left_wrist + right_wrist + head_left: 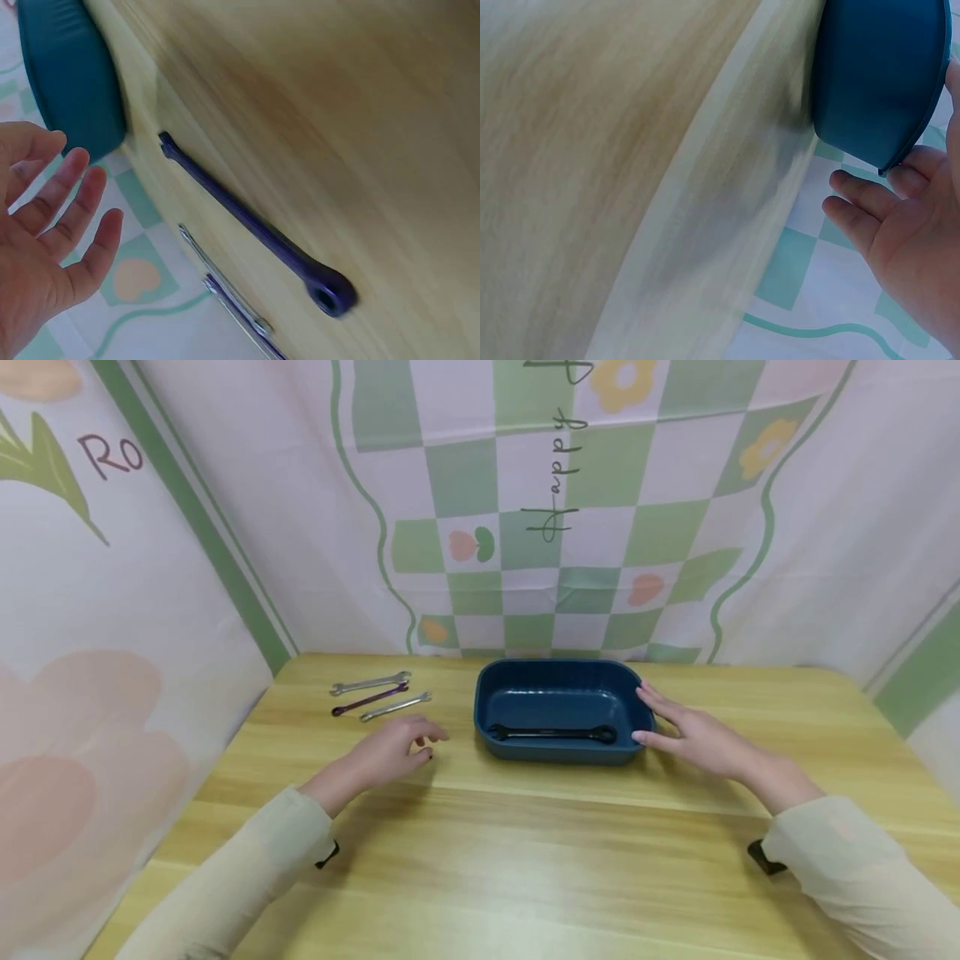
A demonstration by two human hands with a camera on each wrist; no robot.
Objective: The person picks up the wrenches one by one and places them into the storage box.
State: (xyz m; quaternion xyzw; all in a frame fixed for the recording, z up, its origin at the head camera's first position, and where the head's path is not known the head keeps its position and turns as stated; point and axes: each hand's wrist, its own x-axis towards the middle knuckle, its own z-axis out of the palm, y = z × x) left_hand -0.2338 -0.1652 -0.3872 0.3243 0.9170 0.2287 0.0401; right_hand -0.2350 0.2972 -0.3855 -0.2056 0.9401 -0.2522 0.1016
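Dark wrench (pixel 244 216) lay flat on the table (pixel 525 860), visible only in the left wrist view; probably screened by the hand in the head view. Its ring end pointed left, its open end right, toward the box (pixel 558 754). Judged: rigid metal, fairly heavy for its size, smooth enough to twist in a loose pinch, not fragile. Best hold: mid-shank, thumb and fingers across the narrow sides. Left hand (pixel 397 747) hovered above it, fingers loosely bent and apart, holding nothing; no contact with the wrench was seen. Beyond it, toward the far side, lay the near silver wrench (pixel 396 707), then the purple wrench (pixel 371 699), then the far silver wrench (pixel 371 683). The box stood to the right, a black wrench (pixel 551 732) inside along its near wall. Right hand (pixel 701 739) touched the box's right end, fingers extended at the rim, not clenched; firmness of contact could not be told.
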